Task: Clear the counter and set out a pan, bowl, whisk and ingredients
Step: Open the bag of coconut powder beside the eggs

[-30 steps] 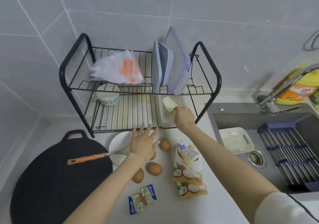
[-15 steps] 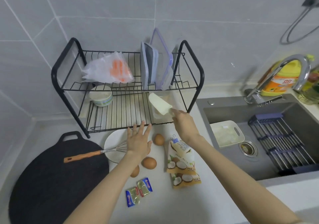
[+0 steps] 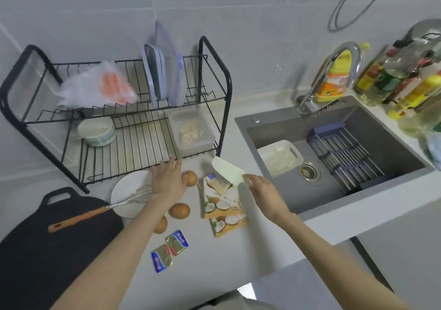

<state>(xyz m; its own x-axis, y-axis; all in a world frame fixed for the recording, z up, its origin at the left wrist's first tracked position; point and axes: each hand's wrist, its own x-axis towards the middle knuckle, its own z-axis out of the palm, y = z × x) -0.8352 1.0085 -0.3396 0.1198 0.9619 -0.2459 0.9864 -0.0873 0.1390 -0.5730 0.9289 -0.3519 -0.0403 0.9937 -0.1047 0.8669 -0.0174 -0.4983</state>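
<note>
Right hand (image 3: 265, 192): grip pinched on a pale cream flat plastic piece (image 3: 228, 172), held above the coconut-printed packets (image 3: 222, 204). Left hand (image 3: 169, 180): grip apart, fingers straight, between white round bowl (image 3: 126, 190) and brown egg (image 3: 191, 178). Wire whisk (image 3: 119, 204) lies across the bowl and the black round pan (image 3: 47, 250) on the grey tabletop (image 3: 214, 257).

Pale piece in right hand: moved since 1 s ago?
Yes. The pale piece came away from the clear container, toward the person, and is now above the coconut packets.
</note>
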